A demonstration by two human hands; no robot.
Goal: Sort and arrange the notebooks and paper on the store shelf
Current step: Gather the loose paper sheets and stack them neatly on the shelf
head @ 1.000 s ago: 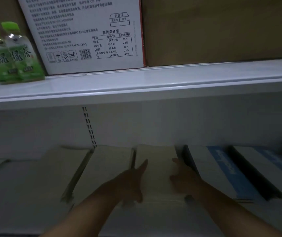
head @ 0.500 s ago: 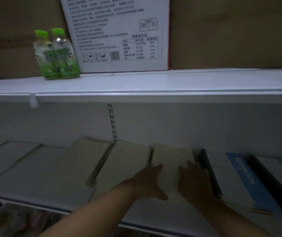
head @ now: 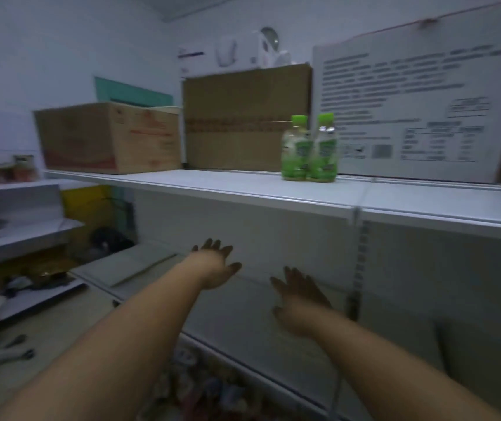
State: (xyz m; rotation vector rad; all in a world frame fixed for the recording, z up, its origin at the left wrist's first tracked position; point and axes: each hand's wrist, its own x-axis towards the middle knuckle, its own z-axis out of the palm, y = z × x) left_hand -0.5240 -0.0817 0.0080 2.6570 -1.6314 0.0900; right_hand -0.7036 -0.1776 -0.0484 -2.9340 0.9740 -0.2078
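1. At the far left a side shelf carries blurred goods; what they are cannot be told.
2. A wide cardboard box sits on the upper shelf, with a taller cardboard box just beside it on the right.
3. On the lower shelf a pale flat stack of paper lies to the left of both hands. The pale sheets further right are too blurred to tell apart.
4. The left hand reaches over the lower shelf, fingers spread and released, grasping nothing.
5. The right hand is nearer the shelf's front, palm down, fingers straight and released. Whether it touches the paper below cannot be told.
6. Two green-capped bottles stand upright and touching on the upper shelf.
7. Behind and to their right stands a white printed carton.
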